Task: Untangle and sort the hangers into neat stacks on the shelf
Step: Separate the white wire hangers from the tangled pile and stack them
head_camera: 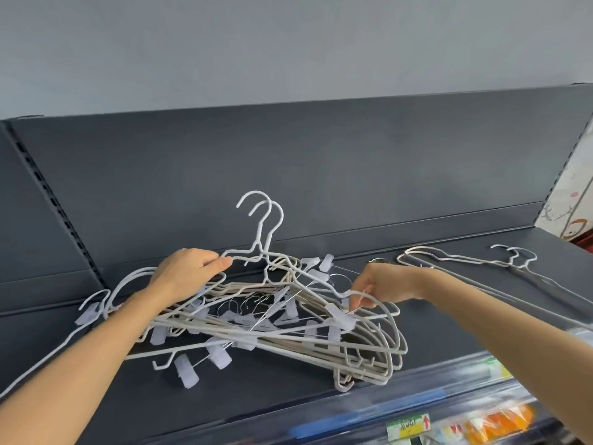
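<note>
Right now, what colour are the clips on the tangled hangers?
Translucent whitish, seen best in the head view, as on the front clip.

— What sort of place is this?
— A shop: a dark metal shelf (272,396) with a slotted upright (48,194), a price label (407,425) on its front edge, bright packets (494,425) on the tier below.

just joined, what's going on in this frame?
A person is untangling hangers on a dark shelf. The left hand grips the shoulder of two white hangers whose hooks stick up out of the tangled pile. The right hand pinches a wire at that pile's right side. A few separated hangers lie flat further right. Most of the sorting is not yet done.
</note>
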The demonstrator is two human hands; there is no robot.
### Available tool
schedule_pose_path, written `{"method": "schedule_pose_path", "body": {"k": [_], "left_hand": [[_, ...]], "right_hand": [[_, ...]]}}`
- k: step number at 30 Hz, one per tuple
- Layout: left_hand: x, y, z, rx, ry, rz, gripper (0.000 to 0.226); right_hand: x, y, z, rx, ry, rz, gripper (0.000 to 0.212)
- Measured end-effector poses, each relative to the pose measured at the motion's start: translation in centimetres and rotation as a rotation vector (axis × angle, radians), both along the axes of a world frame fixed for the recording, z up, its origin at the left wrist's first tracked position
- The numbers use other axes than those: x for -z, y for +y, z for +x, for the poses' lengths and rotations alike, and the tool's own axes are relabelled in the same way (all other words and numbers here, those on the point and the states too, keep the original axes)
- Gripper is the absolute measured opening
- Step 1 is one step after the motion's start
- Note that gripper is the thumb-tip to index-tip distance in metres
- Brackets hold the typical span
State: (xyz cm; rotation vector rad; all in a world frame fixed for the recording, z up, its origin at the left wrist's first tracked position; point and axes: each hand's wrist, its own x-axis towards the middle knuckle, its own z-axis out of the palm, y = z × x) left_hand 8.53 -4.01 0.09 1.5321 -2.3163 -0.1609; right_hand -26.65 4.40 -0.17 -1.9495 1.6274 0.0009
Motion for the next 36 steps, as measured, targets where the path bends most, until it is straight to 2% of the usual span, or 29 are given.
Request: {"method": "schedule_pose_path", "body": {"k": [4,7,10,13,17,20,24,29,36], "left_hand": [[0.3,-0.2,-0.1,0.009,0.04,0.039,0.056],[0.4,-0.4,-0.4,0.043,0.083,0.041,0.056],[0.2,-0.5,-1.0,0.072,0.115,0.022,0.056],[0.0,-0.6,-0.9,0.074,0.136,0.006,0.056],[-0.1,-0.8,-0.1,0.072,0.177,-0.064,0.069],[-0.4,-0.5,-0.5,0.017,0.17,-0.145,0.059],[-0.9,0.1,-1.0,-0.015,0.188,-0.195,0.053],[-1.1,0.0,-0.9,-0.063,0.331,-0.167,0.054],[-0.7,-0.3,-0.4,-0.046,0.375,-0.077,0.059]], "right_hand": [[-0.4,0.2,-0.2,0.015,-0.093,-0.043,0.02],[-0.6,-0.1,0.1,0.106,-0.274,-0.157,0.017],[-0.6,-0.7,0.3,0.124,-0.323,-0.244,0.008],[-0.7,-1.0,0.3,0.123,-0.317,-0.243,0.01],[-1.0,-1.3,0.7,0.094,-0.31,-0.27,0.012],[-1.1,-1.9,0.6,0.066,-0.258,-0.293,0.018],[-1.8,-2.3,0.2,-0.008,-0.252,-0.215,0.022],[-1.6,-3.0,0.1,-0.003,-0.267,-0.236,0.029],[-1.0,-3.8,-0.7,0.1,-0.402,-0.3,0.02]]}}
